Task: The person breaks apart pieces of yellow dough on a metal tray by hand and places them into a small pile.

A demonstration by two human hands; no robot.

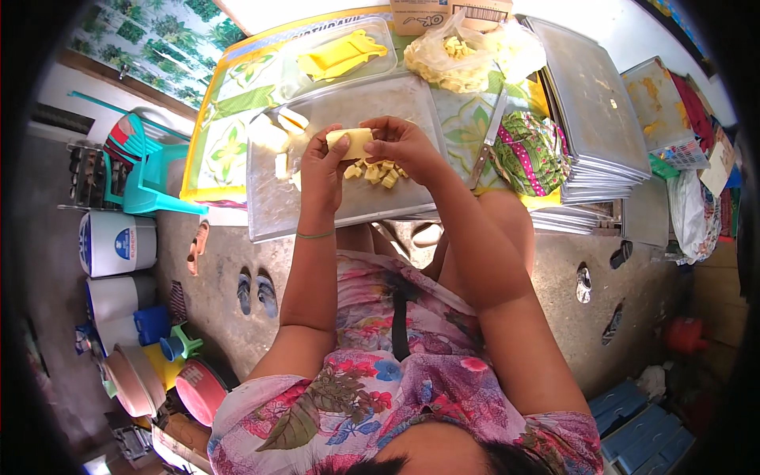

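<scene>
Between both hands I hold a pale yellow block [349, 144], cheese-like in look, above a metal tray [396, 99]. My left hand [325, 157] grips its left end with the thumb on its face. My right hand [405, 147] has its fingers closed at the block's right end. Small yellow cubes [387, 175] lie on the tray just under my hands. Larger pale blocks [269, 134] rest at the tray's left side. To the right of the tray, a knife [480, 161] lies on the table with its blade pointing away.
Behind the tray are a clear plastic container [385, 65] with yellow sheets and plastic bags of yellow pieces [455, 75]. A bundled green-and-pink cloth [530, 154] sits beside the knife, near tall stacked trays [594, 103]. A turquoise chair [150, 170] stands left of the table.
</scene>
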